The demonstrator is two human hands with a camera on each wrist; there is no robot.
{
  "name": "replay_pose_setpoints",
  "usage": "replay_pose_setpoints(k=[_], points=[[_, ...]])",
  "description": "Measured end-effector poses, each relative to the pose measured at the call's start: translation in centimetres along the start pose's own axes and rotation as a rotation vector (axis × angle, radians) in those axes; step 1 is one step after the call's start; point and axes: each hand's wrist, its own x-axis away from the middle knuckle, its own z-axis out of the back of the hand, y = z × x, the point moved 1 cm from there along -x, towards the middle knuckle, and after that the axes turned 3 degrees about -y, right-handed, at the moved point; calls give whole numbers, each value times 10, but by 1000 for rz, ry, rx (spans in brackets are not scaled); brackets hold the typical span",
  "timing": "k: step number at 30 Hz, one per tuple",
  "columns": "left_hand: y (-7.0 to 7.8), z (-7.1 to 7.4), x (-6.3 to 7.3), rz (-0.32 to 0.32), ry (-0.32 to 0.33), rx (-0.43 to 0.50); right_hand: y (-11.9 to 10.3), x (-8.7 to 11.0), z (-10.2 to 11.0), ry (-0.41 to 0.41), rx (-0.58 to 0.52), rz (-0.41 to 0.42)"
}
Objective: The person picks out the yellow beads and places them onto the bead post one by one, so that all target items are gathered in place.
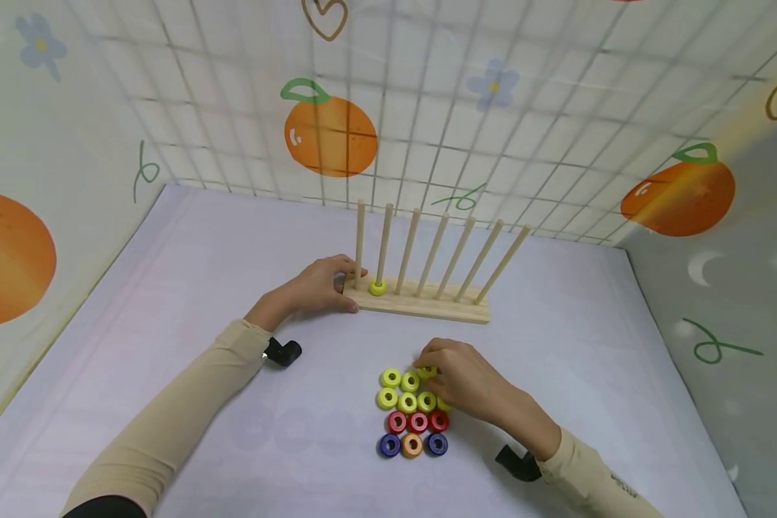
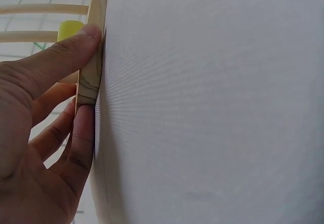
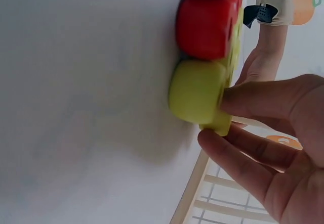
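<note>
My left hand (image 1: 320,286) grips the left end of a wooden base (image 1: 421,307) that carries a row of several upright pegs. Low on the second peg from the left sits a yellow bead (image 1: 378,288). Below the rack, thumb and fingers of my right hand (image 1: 469,378) pinch a yellow bead (image 1: 427,372) at the back of a group of beads, partly hidden by the fingers. In the right wrist view, the fingertips (image 3: 210,138) touch that bead's edge, behind a nearer yellow bead (image 3: 197,92).
Other yellow beads (image 1: 407,401) lie in two rows beside the right hand. Nearer are red beads (image 1: 417,422), then two dark blue beads (image 1: 389,445) with an orange bead (image 1: 411,446) between them. A patterned curtain (image 1: 421,108) hangs behind the white table (image 1: 285,424).
</note>
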Motion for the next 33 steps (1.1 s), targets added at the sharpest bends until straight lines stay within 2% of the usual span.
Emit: replay_pose_setpoints(k=[5, 12, 19, 33], points=[[0, 1, -1, -5, -1, -23, -1, 1, 6, 27, 9, 16], [2, 2, -1, 10, -4, -7, 0, 3, 15, 71, 38, 16], [0, 0, -3, 1, -10, -63, -6, 7, 26, 106, 64, 30], [3, 0, 1, 18, 0, -53, -20, 2, 44, 205, 112, 76]])
